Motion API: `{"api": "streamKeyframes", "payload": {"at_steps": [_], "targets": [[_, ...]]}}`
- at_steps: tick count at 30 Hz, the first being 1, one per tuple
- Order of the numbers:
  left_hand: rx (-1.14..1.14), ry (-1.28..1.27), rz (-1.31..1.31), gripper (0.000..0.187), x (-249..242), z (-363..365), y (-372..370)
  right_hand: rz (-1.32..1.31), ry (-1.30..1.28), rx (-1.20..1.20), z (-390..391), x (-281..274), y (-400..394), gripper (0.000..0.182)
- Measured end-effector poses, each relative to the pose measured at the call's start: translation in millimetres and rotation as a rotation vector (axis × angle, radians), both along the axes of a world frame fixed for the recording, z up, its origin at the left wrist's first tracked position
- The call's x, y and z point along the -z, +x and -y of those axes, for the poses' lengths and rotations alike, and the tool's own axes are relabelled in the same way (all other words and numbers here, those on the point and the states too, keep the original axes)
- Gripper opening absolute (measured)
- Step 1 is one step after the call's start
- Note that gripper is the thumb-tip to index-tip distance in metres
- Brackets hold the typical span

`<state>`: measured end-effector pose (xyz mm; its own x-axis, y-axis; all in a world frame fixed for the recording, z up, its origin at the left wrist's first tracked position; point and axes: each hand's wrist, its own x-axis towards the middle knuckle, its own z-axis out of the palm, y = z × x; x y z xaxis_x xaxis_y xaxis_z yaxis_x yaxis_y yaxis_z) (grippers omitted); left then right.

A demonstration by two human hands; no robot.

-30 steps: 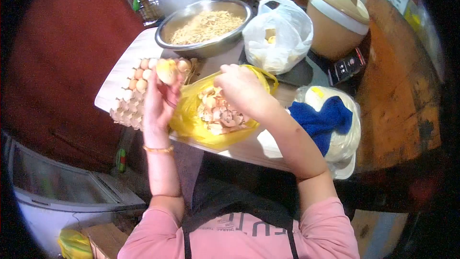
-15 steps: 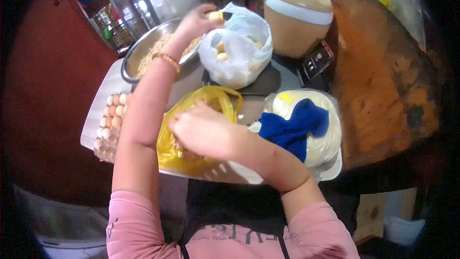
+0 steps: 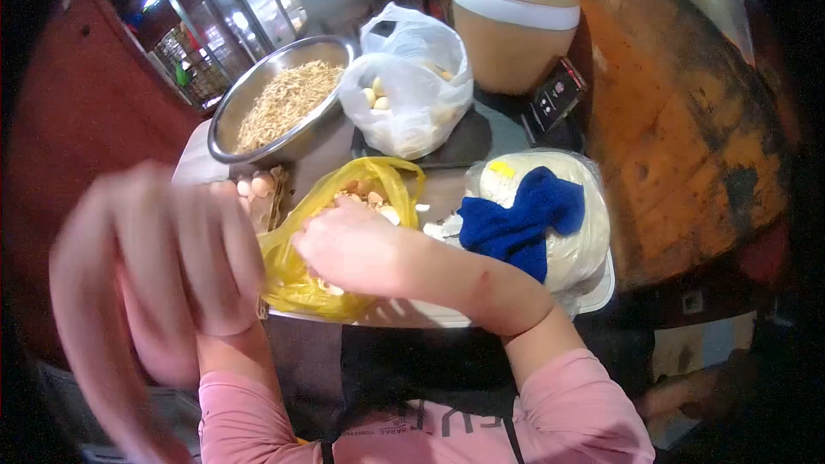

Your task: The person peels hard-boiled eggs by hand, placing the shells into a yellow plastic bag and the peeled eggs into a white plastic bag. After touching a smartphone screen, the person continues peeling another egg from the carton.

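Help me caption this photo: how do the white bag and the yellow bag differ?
The white bag stands bulging and upright; the yellow bag sags low and spread. The white bag holds smooth, pale eggs; the yellow bag holds broken eggshells. The right hand reaches into the yellow bag, while no hand touches the white bag. Both are thin plastic with loop handles, open enough to show contents.

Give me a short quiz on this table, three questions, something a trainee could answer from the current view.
1. True or false: the blue cloth lies on the wrapped white bundle.
2. Which hand reaches into the yellow bag?
A) left hand
B) right hand
3. Fill in: the white bag stands between the metal bowl and the tan ____.

Key: 1 true; 2 B; 3 container.
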<state>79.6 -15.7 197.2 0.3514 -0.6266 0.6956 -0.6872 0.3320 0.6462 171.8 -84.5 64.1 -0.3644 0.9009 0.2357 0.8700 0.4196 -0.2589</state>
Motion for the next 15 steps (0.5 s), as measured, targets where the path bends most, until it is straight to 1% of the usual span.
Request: {"api": "streamKeyframes", "payload": {"at_steps": [1, 2, 3, 4, 6, 8, 10, 12, 13, 14, 15], "targets": [[0.324, 0.205, -0.033, 0.019, -14, 14, 16, 0.005, -0.003, -0.016, -3, 4, -1, 0.025], [0.390, 0.177, -0.061, 0.023, -8, 23, 9, 0.021, -0.008, -0.005, -7, 10, -2, 0.025], [0.390, 0.148, -0.163, 0.028, -7, 34, -1, 0.038, -0.012, 0.006, -9, 13, -3, 0.026], [0.391, 0.161, -0.187, 0.030, -8, 44, -6, 0.046, -0.015, -0.018, -8, 10, -4, 0.026], [0.427, 0.164, -0.185, 0.030, -3, 56, -21, 0.048, -0.109, 0.031, -4, 2, -2, 0.027], [0.401, 0.160, -0.191, 0.028, -4, 60, -39, 0.058, -0.113, 0.012, -3, 0, -1, 0.028], [0.379, 0.159, -0.194, 0.026, -6, 62, -52, 0.032, -0.056, 0.075, 3, -9, 2, 0.029], [0.412, 0.201, -0.188, 0.027, -8, 63, -63, 0.026, -0.049, 0.071, 2, -8, 3, 0.029], [0.401, 0.200, -0.184, 0.027, -1, 67, -75, 0.032, -0.039, 0.083, 1, -8, 3, 0.029], [0.235, -0.015, -0.146, 0.027, 13, 75, -91, 0.039, -0.032, 0.094, 0, -6, 3, 0.029], [0.067, -0.230, -0.104, 0.028, 16, 81, -99, 0.048, -0.030, 0.079, -2, -4, 3, 0.029]]}}
